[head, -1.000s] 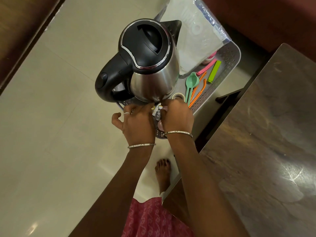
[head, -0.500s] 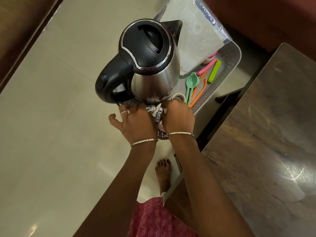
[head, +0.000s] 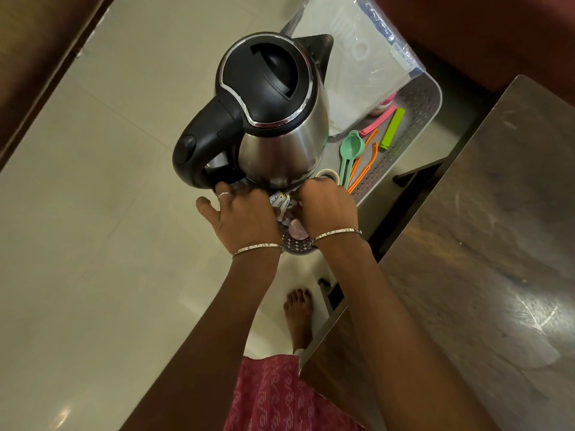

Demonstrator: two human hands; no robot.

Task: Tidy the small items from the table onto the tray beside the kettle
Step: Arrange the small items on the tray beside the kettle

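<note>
The right hand (head: 326, 208) curls round small white packets (head: 281, 205) at the tray's (head: 420, 98) near end, against the kettle (head: 280, 119). The left hand (head: 245, 217) touches them, thumb spread; its grip I cannot tell. Farther right the tray holds a green spoon (head: 351, 147) and orange clips (head: 362, 171).

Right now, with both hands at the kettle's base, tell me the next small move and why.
Probably lower the white packets onto the near corner of the tray and let go. The right hand grips them, with the left hand against them, just in front of the kettle. The perforated tray corner shows between the wrists. Spoons and clips already lie further along.
</note>
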